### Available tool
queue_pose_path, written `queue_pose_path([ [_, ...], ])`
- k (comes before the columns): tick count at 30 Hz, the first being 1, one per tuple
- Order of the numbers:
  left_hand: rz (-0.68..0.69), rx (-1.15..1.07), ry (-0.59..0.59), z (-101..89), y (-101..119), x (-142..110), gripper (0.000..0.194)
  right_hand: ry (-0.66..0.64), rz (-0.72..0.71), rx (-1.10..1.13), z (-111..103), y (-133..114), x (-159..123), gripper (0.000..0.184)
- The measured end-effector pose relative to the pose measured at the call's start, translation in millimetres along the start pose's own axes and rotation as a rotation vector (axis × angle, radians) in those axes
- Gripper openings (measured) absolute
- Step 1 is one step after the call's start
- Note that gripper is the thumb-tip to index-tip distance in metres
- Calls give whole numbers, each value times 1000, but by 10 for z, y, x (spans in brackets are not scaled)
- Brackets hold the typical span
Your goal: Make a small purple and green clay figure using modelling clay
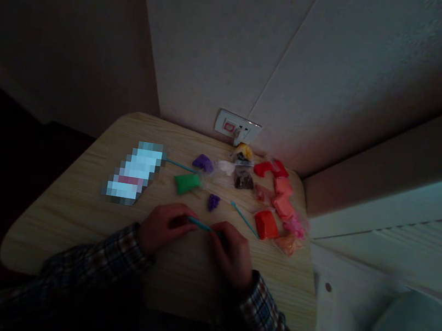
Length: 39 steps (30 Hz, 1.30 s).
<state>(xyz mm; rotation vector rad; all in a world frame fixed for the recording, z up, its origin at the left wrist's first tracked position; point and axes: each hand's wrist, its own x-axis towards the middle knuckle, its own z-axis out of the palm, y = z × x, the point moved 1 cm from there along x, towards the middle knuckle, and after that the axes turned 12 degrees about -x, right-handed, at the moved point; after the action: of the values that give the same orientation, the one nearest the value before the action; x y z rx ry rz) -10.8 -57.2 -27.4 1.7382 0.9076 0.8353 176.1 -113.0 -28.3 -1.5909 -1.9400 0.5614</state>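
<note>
Together: two hands (left (164,228), right (233,250)), fingers clamped on one teal stick (199,223) | one purple cluster (213,202) beyond

Hands (196,245) — pinching teal stick (199,223) over table (74,204).

1. The blue piece (199,223) is slim and elongated, held crosswise by its two ends, on the wearer's side of the purple lump; its right end tilts slightly toward the wearer.
2. The purple lump (213,202), the landmark, is small, dark and bumpy, and lies on the tabletop.
3. The thin turquoise stick (245,219) lies flat and slanted to the right of the purple lump, its near end farther right than its far end.
</note>
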Motion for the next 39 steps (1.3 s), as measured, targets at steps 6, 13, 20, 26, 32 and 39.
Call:
queue_pose_path([
  [6,20,80,53,-27,-8,4,29,24,-15,6,-21,-18,5,14],
  [13,93,182,143,-83,-13,4,28,100,55,5,-36,35,0,12],
  [20,265,324,150,-68,-125,-11,25,114,79,6,-42,55,6,12],
  [26,346,481,223,-52,-86,57,25,120,97,18,-42,64,6,12],
  [32,354,586,215,-45,-87,158,26,130,97,17,-46,64,3,13],
  [39,382,623,106,-24,-110,125,22,130,93,12,-60,53,6,13],
])
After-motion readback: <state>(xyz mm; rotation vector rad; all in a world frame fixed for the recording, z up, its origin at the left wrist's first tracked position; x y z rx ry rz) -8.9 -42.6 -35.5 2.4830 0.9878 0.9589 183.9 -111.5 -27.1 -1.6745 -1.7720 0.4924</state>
